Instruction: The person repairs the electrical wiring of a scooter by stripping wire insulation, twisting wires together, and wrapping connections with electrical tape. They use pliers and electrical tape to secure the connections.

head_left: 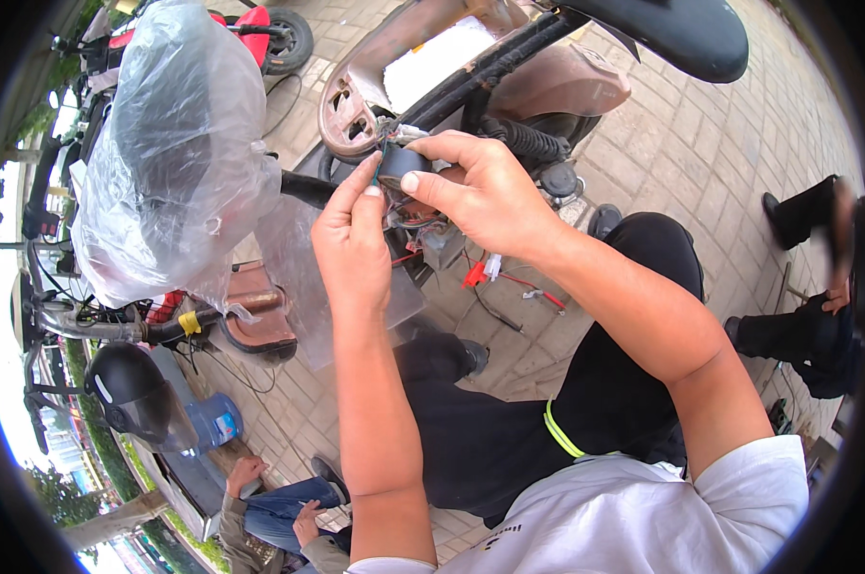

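Paving [686, 143]; labelled jug [203, 419]; right hand [490, 196] grips black roll [401, 168].

Outdoor paved ground, bright daylight.
Rectangular beige-grey pavers [681, 143] underfoot, thin darker joints, broadest stretch at upper right. Left edge: washed-out white sky [2, 316], narrow strip of greenery [100, 430] running alongside the paving; leafy tree crown [54, 493] and pale brown tree trunk [117, 519] at lower left, trunk slanting in view.

Right fingers [439, 191] grip dark roll [404, 165] (left fingers [366, 209], wire [379, 170]).
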`<action>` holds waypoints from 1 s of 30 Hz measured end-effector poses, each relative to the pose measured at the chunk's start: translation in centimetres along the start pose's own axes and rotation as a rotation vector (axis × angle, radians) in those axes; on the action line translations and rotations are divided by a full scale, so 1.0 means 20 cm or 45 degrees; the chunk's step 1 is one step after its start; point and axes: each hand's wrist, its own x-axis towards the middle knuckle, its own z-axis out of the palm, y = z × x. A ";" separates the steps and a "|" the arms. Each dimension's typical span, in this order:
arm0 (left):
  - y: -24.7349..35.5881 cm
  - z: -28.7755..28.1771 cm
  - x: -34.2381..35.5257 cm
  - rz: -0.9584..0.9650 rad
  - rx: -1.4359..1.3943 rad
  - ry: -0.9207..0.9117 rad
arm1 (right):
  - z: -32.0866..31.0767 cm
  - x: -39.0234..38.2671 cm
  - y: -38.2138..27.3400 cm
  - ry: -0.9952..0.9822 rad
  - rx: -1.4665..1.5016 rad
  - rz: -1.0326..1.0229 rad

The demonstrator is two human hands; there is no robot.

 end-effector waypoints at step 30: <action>-0.01 0.05 -0.05 0.964 1.010 0.436 | 0.01 0.34 -0.11 -0.452 -0.714 -0.400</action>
